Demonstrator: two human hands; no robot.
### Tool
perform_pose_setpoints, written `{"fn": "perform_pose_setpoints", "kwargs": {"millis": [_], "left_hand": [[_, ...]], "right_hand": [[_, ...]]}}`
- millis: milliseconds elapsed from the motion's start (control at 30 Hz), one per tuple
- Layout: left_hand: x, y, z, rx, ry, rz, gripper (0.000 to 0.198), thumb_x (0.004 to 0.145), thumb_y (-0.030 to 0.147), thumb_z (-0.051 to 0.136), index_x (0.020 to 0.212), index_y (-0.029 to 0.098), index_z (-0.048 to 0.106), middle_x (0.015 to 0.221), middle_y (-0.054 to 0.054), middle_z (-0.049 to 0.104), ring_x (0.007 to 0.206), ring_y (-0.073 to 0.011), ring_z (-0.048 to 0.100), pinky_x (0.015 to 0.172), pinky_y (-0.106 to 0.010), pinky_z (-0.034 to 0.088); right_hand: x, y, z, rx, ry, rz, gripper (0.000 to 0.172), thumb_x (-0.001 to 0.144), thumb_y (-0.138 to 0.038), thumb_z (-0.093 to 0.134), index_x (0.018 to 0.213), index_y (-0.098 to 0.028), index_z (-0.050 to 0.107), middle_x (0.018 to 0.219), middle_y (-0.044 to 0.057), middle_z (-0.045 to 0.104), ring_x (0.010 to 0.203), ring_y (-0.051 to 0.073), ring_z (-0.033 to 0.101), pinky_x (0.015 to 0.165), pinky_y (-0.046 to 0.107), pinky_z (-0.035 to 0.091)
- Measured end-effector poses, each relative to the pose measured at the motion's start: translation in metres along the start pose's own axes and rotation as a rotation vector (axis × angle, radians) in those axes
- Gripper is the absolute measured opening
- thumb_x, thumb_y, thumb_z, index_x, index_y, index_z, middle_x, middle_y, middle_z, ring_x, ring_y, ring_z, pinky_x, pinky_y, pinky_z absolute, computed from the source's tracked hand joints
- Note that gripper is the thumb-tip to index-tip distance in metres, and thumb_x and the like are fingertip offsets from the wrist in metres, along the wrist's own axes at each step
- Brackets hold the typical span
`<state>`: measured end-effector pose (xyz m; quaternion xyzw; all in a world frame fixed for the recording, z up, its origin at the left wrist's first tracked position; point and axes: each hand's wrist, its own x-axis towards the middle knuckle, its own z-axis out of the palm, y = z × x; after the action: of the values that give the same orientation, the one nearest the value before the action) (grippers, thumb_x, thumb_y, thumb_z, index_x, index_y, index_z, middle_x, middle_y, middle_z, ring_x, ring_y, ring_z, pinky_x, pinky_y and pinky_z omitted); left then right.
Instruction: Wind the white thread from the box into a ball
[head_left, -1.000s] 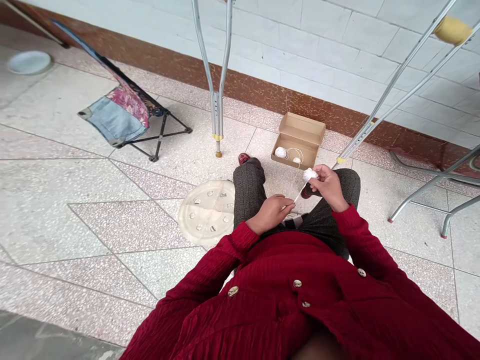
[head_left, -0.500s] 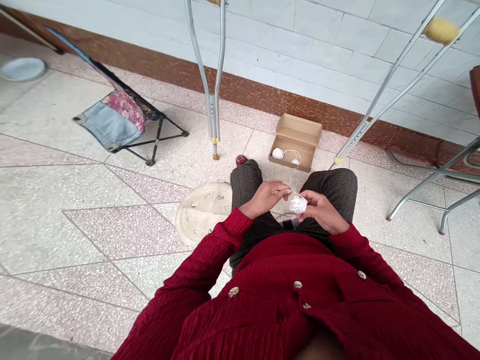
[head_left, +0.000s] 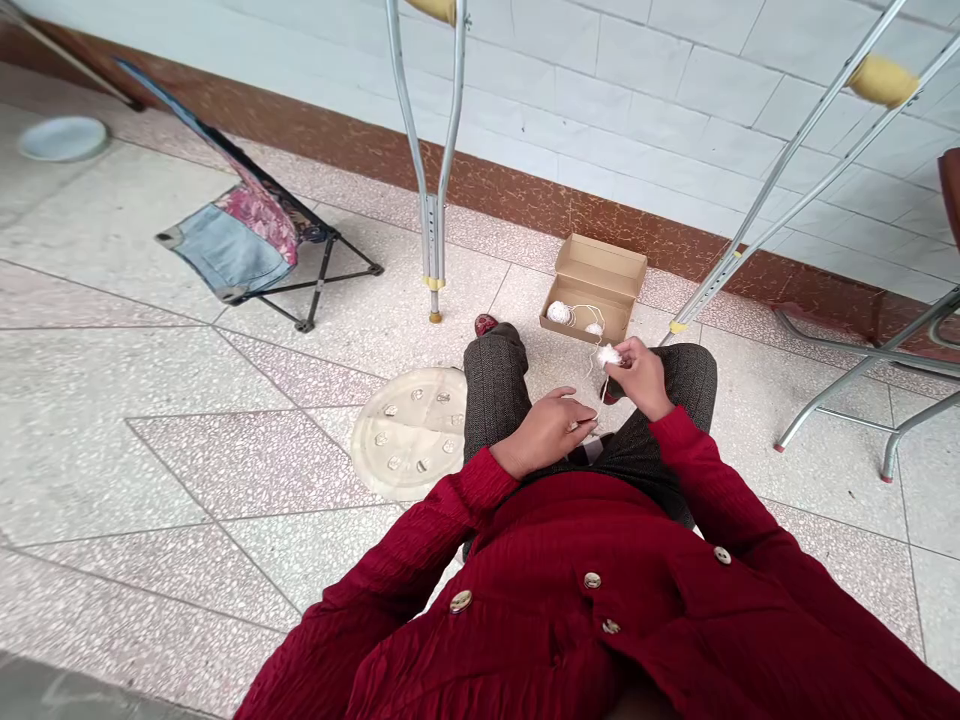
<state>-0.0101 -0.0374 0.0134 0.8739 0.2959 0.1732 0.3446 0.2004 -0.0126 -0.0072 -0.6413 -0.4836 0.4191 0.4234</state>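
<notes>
My right hand (head_left: 642, 378) grips a small ball of white yarn (head_left: 608, 356) in front of the cardboard box, above my knees. From this ball a strand (head_left: 604, 392) runs down to my left hand (head_left: 549, 432), whose fingers are closed on the yarn low over my lap. An open cardboard box (head_left: 628, 262) stands on the floor by the wall. Inside it lie a white yarn ball (head_left: 559, 312) and a smaller white clump (head_left: 594, 328), with loose yarn looping between them and out over the front edge.
One crutch (head_left: 429, 200) stands ahead of me and another crutch (head_left: 780, 190) leans on the right. A folding stool (head_left: 244, 245) is at the left. Beside my leg lies a round cream mat (head_left: 409, 430) with holes. A metal-legged chair (head_left: 847, 405) stands far right.
My right hand has moved forward with the yarn ball, toward the box. My left hand has drawn back toward my body, and the strand between the hands is longer.
</notes>
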Motion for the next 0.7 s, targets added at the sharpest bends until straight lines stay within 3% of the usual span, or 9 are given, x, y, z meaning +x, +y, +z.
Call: {"fn": "perform_pose_setpoints", "kwargs": {"millis": [67,133,233,300,433,567,700], "left_hand": [[0.004,-0.005,-0.012,0.032,0.048,0.013,0.026,0.099,0.029,0.05,0.085,0.02,0.069,0.087,-0.003,0.074,0.081,-0.0157,0.066,0.112,-0.04,0.038],[0.011,-0.015,-0.027,0.047,0.128,0.002,0.025,0.099,0.03,0.05,0.089,0.02,0.07,0.092,-0.004,0.076,0.086,-0.0166,0.067,0.112,-0.04,0.039],[0.023,-0.032,-0.041,0.016,0.172,0.006,0.03,0.099,0.034,0.05,0.083,0.019,0.069,0.086,-0.002,0.075,0.083,-0.0164,0.066,0.111,-0.041,0.039],[0.03,-0.038,-0.04,-0.046,0.165,-0.001,0.037,0.1,0.036,0.048,0.074,0.018,0.067,0.078,-0.001,0.072,0.077,-0.0154,0.064,0.105,-0.038,0.042],[0.029,-0.034,-0.019,-0.171,0.169,-0.094,0.041,0.1,0.036,0.046,0.07,0.017,0.066,0.075,-0.002,0.069,0.076,-0.0158,0.063,0.082,-0.028,0.047],[0.013,-0.024,0.006,-0.162,0.119,-0.174,0.04,0.099,0.033,0.047,0.068,0.016,0.064,0.07,-0.002,0.065,0.073,-0.015,0.06,0.075,-0.026,0.045],[0.0,-0.01,0.016,-0.054,0.036,-0.099,0.042,0.101,0.032,0.043,0.066,0.017,0.062,0.064,-0.002,0.061,0.071,-0.0157,0.059,0.077,-0.027,0.047]], "right_hand": [[-0.007,0.016,0.006,-0.05,-0.095,0.023,0.024,0.062,-0.026,0.077,0.079,-0.02,0.06,0.065,-0.004,0.062,0.055,0.01,0.053,0.047,0.02,0.043],[-0.021,0.02,0.009,0.058,-0.27,0.113,0.027,0.059,-0.029,0.08,0.077,-0.02,0.062,0.065,-0.004,0.062,0.053,0.01,0.051,0.045,0.021,0.043],[-0.043,0.003,0.008,0.303,-0.491,0.18,0.034,0.059,-0.032,0.085,0.083,-0.018,0.066,0.073,-0.002,0.066,0.058,0.012,0.057,0.05,0.025,0.051],[-0.053,-0.018,0.004,0.399,-0.525,0.141,0.035,0.061,-0.03,0.088,0.088,-0.019,0.069,0.081,0.0,0.068,0.068,0.014,0.062,0.06,0.027,0.056],[-0.051,-0.052,-0.009,0.504,-0.372,0.149,0.034,0.06,-0.027,0.09,0.087,-0.02,0.071,0.085,0.0,0.071,0.076,0.015,0.064,0.065,0.026,0.057],[-0.029,-0.054,-0.022,0.542,-0.119,0.211,0.032,0.063,-0.033,0.085,0.088,-0.02,0.068,0.083,0.0,0.07,0.068,0.013,0.061,0.059,0.025,0.053],[-0.001,-0.032,-0.026,0.268,0.172,-0.043,0.029,0.068,-0.034,0.078,0.09,-0.02,0.064,0.081,0.0,0.066,0.067,0.014,0.057,0.059,0.026,0.048]]}}
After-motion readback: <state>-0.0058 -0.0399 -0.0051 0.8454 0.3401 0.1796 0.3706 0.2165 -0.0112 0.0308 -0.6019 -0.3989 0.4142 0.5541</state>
